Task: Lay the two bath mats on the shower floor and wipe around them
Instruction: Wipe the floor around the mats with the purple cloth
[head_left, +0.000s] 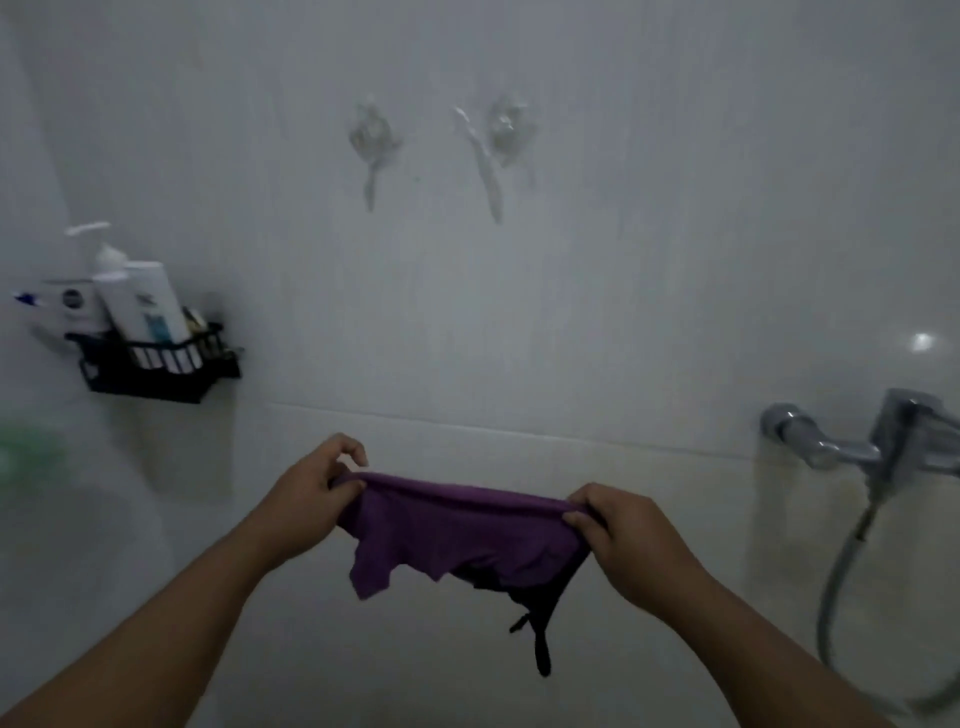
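Note:
A purple cloth (457, 530) with a dark strip dangling from its lower right hangs stretched between both hands in front of the white tiled wall. My left hand (317, 483) pinches its upper left corner between thumb and fingers. My right hand (618, 530) grips the upper right corner. The cloth sags in the middle and its lower edge hangs free. No bath mat and no shower floor appear in this view.
A black wire caddy (156, 364) with several white bottles is fixed to the wall at the left. Two clear suction hooks (374, 140) sit higher up. A chrome shower mixer (857, 441) with a hose (841, 587) juts out at the right.

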